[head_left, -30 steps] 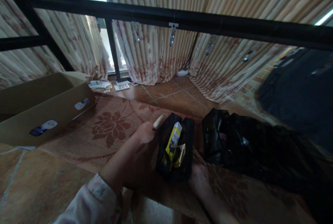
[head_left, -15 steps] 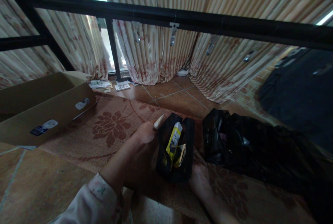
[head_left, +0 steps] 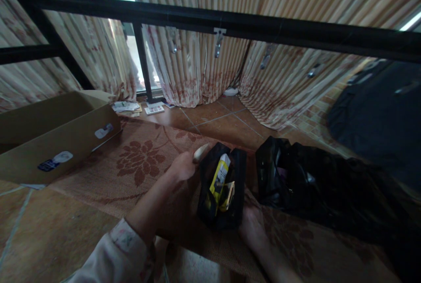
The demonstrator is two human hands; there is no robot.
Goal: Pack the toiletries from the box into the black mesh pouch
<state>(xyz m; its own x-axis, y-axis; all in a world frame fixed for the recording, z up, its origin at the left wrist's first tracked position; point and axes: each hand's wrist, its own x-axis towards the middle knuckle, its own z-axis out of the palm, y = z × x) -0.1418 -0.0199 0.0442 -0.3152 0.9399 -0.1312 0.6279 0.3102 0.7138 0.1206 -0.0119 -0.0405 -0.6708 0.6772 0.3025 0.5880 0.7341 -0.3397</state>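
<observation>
A small black pouch (head_left: 240, 173) stands open-topped in front of me on the brown patterned cloth (head_left: 141, 160). Inside it lie a yellow and white packet (head_left: 219, 177) and a small gold-edged item (head_left: 231, 194). My left hand (head_left: 183, 166) is closed at the pouch's left side, its fingertips partly hidden. A pale tapered shape (head_left: 200, 153) sticks up past that hand; whether it is a finger or an object I cannot tell. Against the pouch's lower right side, my right hand (head_left: 252, 227) is closed, with its fingers mostly out of sight in shadow.
An open cardboard box (head_left: 82, 142) sits at the left. To the right of the pouch lies a shiny black plastic bag (head_left: 315, 182). Papers (head_left: 126, 106) rest on the tiled floor by the curtains (head_left: 217, 68). A dark metal bar (head_left: 197, 17) with hanging clips crosses above.
The pale shape by my left hand has tilted slightly and its tip looks blunter. The pouch, its contents and my right hand stay almost in place.
</observation>
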